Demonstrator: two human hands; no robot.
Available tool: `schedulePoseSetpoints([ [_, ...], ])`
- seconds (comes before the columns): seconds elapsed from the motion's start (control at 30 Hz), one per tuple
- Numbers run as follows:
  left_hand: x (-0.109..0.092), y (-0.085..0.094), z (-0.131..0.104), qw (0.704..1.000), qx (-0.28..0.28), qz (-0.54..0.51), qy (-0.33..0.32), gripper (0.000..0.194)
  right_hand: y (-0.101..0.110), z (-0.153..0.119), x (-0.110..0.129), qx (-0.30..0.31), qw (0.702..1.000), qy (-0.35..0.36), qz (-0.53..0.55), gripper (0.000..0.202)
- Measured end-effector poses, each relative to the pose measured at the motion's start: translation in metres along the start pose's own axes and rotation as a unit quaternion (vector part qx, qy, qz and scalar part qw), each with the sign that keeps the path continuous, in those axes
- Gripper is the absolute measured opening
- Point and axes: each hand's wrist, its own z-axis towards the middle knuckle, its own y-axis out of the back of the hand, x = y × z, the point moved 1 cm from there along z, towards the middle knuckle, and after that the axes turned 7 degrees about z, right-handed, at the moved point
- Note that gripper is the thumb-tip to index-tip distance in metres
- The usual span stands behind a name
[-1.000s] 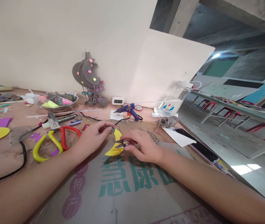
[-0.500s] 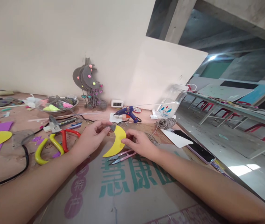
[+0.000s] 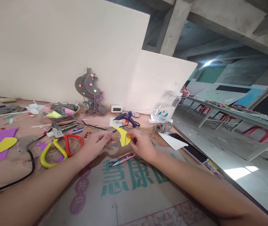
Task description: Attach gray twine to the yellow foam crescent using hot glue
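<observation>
1. Centrally, one yellow crescent is held up between the two hands, just above the printed cardboard; a grey piece is seen beside its lower left edge.
2. By the right hand, the crescent's outer edge is pinched, thumb and fingers being closed on it.
3. By the left hand, the fingers are kept narrow, close to the crescent's inner side; whether anything is gripped there cannot be told.
4. Below the hands, one pair of pink-handled snips is laid on the cardboard, its blades parted.
5. To the left, one yellow pair of handles and one red pair of handles are set close together.
6. Beyond them, one metal bowl is filled with plastic-wrapped bits, among which yellow and pink pieces can be made out.
7. Behind the crescent, one blue glue gun and one small white clock are placed.
8. Farther right, one clear jar is stood against the wall; its contents cannot be made out. One bundle of twine, one white sheet and one phone are lined up near it.
</observation>
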Motion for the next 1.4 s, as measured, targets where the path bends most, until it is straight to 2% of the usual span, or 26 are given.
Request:
schedulePoseSetpoints([
  [0.2,-0.009,-0.003,-0.001,0.998,0.064,-0.012,0.001,0.039,0.000,0.003,-0.001,0.014,0.997,-0.064,-0.030,0.017],
  [0.33,-0.004,-0.004,0.001,0.999,0.050,-0.008,0.004,0.036,0.001,0.004,-0.001,0.004,0.997,-0.076,-0.032,0.008],
  [0.43,-0.001,-0.005,0.002,0.997,0.071,-0.013,0.005,0.039,0.001,0.004,-0.001,-0.001,0.996,-0.082,-0.045,0.006],
  [0.67,-0.001,-0.005,0.002,0.997,0.071,-0.019,0.018,0.045,-0.002,0.003,0.000,0.038,0.995,-0.057,-0.076,0.007],
  [1.0,0.004,-0.005,0.004,0.999,0.032,0.027,0.026,0.041,-0.004,0.002,-0.003,0.048,0.995,-0.014,-0.091,0.012],
  [1.17,0.001,-0.002,0.005,0.997,-0.018,0.070,0.039,0.038,-0.005,0.002,-0.002,0.043,0.996,0.000,-0.074,0.012],
  [1.3,-0.003,0.000,0.004,0.993,-0.042,0.100,0.036,0.034,-0.003,0.001,0.004,0.045,0.998,-0.006,-0.034,0.015],
  [1.4,-0.003,0.001,0.003,0.994,-0.042,0.095,0.040,0.033,0.008,0.007,0.007,0.031,0.999,-0.035,0.016,0.012],
])
